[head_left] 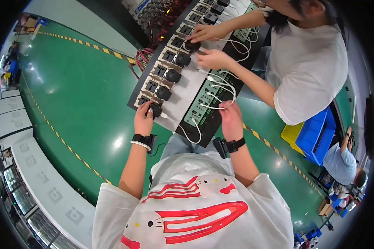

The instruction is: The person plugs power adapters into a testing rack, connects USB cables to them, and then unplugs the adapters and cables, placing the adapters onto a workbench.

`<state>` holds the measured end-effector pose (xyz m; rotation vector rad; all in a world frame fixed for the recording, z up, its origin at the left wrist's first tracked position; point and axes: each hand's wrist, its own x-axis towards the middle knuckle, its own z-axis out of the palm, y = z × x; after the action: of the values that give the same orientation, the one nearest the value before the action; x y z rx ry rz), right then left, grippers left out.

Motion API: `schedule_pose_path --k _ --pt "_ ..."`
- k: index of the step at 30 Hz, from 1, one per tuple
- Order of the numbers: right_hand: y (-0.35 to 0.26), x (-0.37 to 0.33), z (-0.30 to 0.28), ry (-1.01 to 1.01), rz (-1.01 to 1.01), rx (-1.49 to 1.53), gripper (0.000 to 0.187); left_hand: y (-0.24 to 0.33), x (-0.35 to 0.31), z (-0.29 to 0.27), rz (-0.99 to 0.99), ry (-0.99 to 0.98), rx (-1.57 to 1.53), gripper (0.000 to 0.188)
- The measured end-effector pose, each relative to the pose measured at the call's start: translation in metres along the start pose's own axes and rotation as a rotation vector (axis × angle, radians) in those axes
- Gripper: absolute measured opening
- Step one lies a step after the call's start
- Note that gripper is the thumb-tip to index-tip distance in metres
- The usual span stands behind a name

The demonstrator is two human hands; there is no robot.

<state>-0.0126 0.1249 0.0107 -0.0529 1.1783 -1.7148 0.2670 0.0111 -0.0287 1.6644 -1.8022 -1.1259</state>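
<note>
My left hand [143,120] has its fingers closed around a black power adapter [155,110] at the near end of a row of sockets [151,86]. A white cable plug [165,116] sits beside that adapter, its cable looping to a green circuit board [194,111]. My right hand [232,120] is raised beside the board, with thumb and fingers pinched at a white cable [214,108]. Several more black adapters [163,93] stand in the sockets farther along. Each of my wrists wears a black strap with a small device.
Across the bench [176,99], a co-worker's hands [214,58] handle another black adapter. Red wires [143,56] bunch behind the sockets. Blue and yellow bins [316,135] stand at the right. Striped tape [274,153] crosses the green floor. Another person [340,164] sits farther right.
</note>
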Motion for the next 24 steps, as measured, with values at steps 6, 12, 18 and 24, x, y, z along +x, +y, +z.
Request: schedule_pose_path --k 6,12,18,24 --pt "-0.070 -0.038 0.052 -0.330 -0.232 -0.120 0.013 0.014 0.014 -0.014 0.102 -0.058 0.170 0.031" --pt "-0.061 -0.040 0.099 -0.338 -0.293 -0.379 0.017 0.060 0.047 0.005 0.150 -0.004 0.176 0.036" --pt "0.098 0.039 0.060 -0.377 -0.013 -0.866 0.027 0.060 0.054 0.016 -0.041 -0.093 0.091 0.032" --pt "0.125 0.046 0.068 -0.314 -0.024 -0.818 0.024 0.058 0.054 0.017 -0.031 -0.067 0.120 0.032"
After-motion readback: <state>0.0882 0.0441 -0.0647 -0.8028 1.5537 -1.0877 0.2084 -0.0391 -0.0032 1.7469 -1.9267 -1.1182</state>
